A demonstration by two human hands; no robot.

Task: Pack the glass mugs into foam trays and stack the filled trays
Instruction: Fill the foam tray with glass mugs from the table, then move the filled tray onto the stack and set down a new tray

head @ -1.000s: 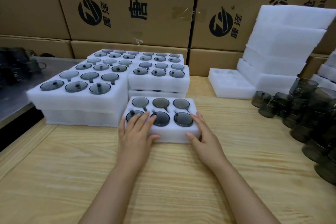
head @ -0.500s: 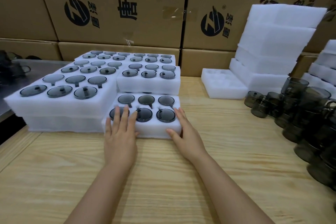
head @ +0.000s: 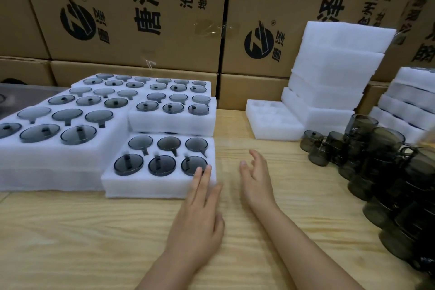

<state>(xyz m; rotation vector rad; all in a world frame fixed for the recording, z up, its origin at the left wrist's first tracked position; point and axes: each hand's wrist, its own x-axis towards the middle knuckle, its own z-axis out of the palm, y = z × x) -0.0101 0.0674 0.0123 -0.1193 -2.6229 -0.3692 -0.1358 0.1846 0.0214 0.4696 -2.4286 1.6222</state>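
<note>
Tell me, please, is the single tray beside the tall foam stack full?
Empty: the tray shows only bare white pockets.

Foam trays (head: 150, 185) white, matt, slightly fuzzy. Mugs (head: 367, 148) smoky grey glass, glossy, translucent. Table (head: 94, 238) pale wood, visible grain, matt. Boxes (head: 131, 12) brown corrugated cardboard, black print, shiny tape.

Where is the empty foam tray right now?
Head view, right of centre: the empty foam tray sits beside the tall foam stack, behind the loose mugs.
</note>
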